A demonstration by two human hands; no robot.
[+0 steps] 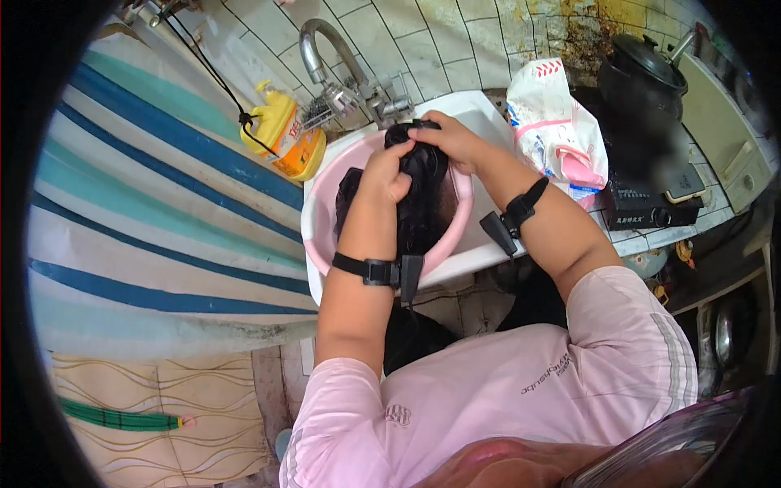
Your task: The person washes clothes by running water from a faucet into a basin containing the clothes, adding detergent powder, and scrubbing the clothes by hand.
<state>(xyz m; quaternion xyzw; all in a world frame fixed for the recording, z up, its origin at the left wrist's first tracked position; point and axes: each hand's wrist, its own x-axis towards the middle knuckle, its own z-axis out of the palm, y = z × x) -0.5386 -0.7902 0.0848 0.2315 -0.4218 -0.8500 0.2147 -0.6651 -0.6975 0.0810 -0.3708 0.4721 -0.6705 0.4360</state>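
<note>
White sink (490,207) below wall tiles; pink basin (464,199) set in it, toward left, rim standing above sink edge; black cloth (423,175) lying in basin, bunched, part raised at back; tap (378,106) at sink's back edge; yellow jug (285,134) upright by sink's back left corner, just beside basin; tiled counter (663,237) to right of sink; black stove (639,203) on it; dark lidded pot (643,81) at stove's back; white-and-pink bag (553,122) between sink and stove, exact footing hidden.
</note>
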